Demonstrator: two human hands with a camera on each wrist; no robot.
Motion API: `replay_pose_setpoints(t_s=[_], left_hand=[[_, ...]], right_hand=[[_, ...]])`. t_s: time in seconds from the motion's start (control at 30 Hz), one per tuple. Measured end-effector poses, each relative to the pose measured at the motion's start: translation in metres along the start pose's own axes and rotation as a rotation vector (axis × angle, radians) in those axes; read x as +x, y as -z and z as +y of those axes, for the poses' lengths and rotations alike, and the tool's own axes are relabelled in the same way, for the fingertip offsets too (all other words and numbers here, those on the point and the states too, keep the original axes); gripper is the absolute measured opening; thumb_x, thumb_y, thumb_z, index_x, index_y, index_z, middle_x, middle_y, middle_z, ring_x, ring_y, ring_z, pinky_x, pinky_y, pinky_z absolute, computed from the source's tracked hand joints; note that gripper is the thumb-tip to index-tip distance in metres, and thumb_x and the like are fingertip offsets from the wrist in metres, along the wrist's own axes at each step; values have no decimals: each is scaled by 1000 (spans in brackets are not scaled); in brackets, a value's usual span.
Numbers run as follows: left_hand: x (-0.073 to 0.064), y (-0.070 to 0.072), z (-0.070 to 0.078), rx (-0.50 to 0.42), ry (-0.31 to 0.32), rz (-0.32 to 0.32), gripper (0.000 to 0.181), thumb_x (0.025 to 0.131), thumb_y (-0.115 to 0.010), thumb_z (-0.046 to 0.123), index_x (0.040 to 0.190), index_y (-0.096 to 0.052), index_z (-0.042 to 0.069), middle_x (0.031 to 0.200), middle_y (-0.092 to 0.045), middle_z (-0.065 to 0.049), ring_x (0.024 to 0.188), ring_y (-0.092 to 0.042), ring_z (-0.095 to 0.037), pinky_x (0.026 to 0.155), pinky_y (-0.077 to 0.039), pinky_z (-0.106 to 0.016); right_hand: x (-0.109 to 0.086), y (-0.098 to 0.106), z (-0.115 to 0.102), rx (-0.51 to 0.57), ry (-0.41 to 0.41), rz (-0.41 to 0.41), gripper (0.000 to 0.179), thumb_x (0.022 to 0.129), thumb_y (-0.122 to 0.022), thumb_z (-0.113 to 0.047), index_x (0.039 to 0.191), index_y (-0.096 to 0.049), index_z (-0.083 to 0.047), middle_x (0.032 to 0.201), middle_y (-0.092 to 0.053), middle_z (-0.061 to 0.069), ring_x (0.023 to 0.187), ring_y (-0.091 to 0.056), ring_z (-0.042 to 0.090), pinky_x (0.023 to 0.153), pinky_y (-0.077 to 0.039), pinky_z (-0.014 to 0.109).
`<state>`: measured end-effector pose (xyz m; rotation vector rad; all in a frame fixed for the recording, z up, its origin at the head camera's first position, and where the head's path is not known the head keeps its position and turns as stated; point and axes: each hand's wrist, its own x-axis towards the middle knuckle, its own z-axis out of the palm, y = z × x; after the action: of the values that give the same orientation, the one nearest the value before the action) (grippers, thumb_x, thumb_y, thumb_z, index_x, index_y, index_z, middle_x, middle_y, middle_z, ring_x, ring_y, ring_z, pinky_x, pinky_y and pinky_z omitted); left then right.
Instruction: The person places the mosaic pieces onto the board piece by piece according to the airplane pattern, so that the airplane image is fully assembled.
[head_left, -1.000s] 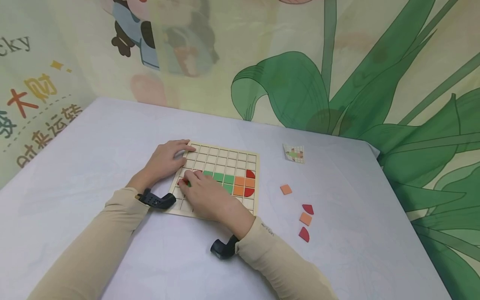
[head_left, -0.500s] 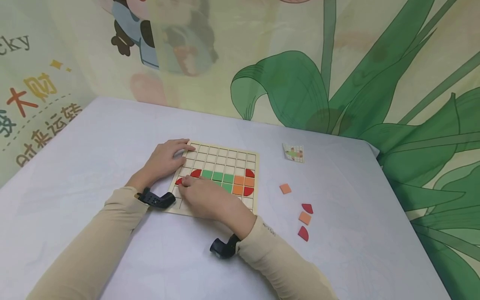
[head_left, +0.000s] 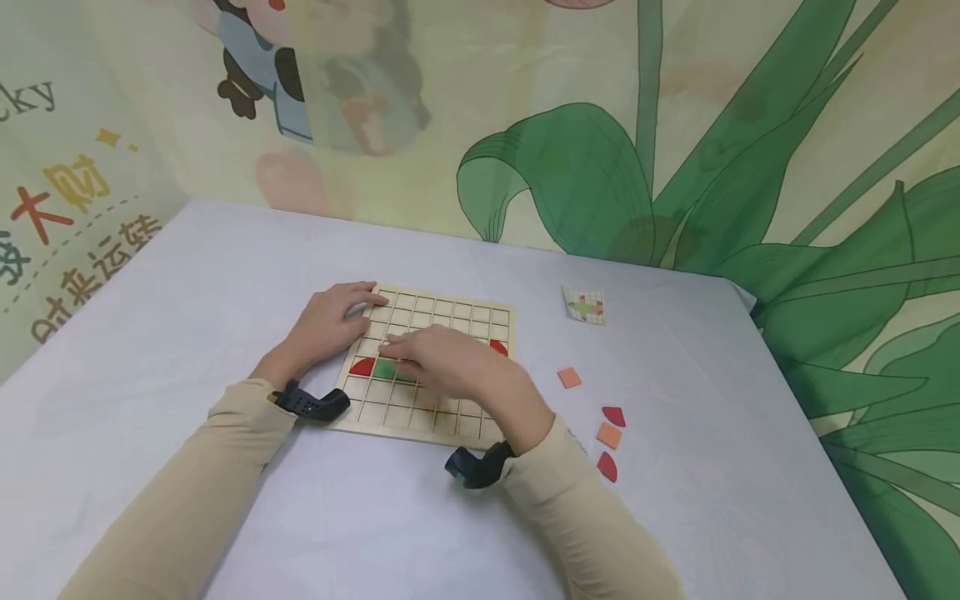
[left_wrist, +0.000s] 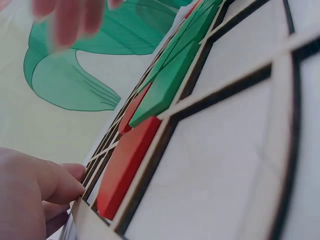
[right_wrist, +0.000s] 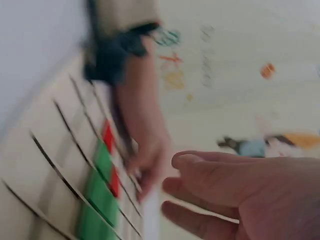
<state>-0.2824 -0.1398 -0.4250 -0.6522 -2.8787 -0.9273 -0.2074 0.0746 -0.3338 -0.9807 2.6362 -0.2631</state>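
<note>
A pale wooden grid board lies on the table, and my left hand rests on its left edge with the fingers extended. Above the board's middle hovers my right hand, its fingers loosely bent and holding nothing. In the right wrist view the right hand shows an empty gap between thumb and fingers. A red quarter-circle tile sits in a left cell, beside a green square tile. Another red quarter-circle tile lies at the board's right. The right hand hides other tiles in the middle.
Right of the board lie loose tiles: an orange square, a red quarter-circle, another orange square and another red quarter-circle. A small pattern card lies farther back. A printed cloth wall rises behind the table.
My right hand has come off the left-side tiles, lifting and shifting right, which uncovers the red and green tiles there. The left hand stays at the board's edge.
</note>
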Motion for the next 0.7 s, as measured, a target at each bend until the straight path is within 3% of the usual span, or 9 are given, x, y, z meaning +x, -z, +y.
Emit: replay_pose_setpoints(t_s=[0.17, 0.27, 0.4, 0.5, 0.7], left_hand=[[0, 0, -1, -5, 9, -3, 42, 85, -49, 12, 126, -60, 13, 147, -43, -14, 138, -33, -36, 112, -20, -59], [-1, 0, 0, -10, 15, -3, 42, 86, -49, 12, 126, -60, 13, 148, -42, -13, 139, -33, -36, 112, -20, -59], [-2, 0, 2, -13, 12, 5, 42, 86, -49, 13, 126, -61, 14, 147, -43, -12, 138, -33, -36, 112, -20, -60], [-1, -1, 1, -9, 4, 10, 41, 86, -49, 13, 125, -61, 15, 147, -44, -12, 138, -34, -36, 111, -21, -60], [-1, -1, -2, -2, -7, 15, 41, 86, -49, 14, 125, -61, 14, 146, -44, -13, 138, -35, -36, 111, -21, -60]], right_hand=[[-29, 24, 47, 119, -252, 24, 43, 92, -62, -22, 134, -55, -16, 129, -61, 5, 120, -55, 19, 101, -47, 35], [-50, 31, 79, 158, -434, -31, 40, 88, -68, -20, 127, -58, -17, 122, -61, 8, 111, -57, 23, 90, -50, 40], [-72, 27, 116, 194, -638, -138, 45, 80, -74, -19, 121, -57, -25, 127, -55, 9, 111, -52, 28, 85, -48, 47], [-82, 19, 136, 226, -701, -182, 48, 78, -76, -22, 121, -55, -29, 133, -48, 11, 114, -47, 31, 84, -46, 49], [-87, 5, 157, 248, -723, -209, 45, 81, -72, -20, 120, -51, -29, 128, -45, 11, 113, -43, 32, 83, -44, 45]])
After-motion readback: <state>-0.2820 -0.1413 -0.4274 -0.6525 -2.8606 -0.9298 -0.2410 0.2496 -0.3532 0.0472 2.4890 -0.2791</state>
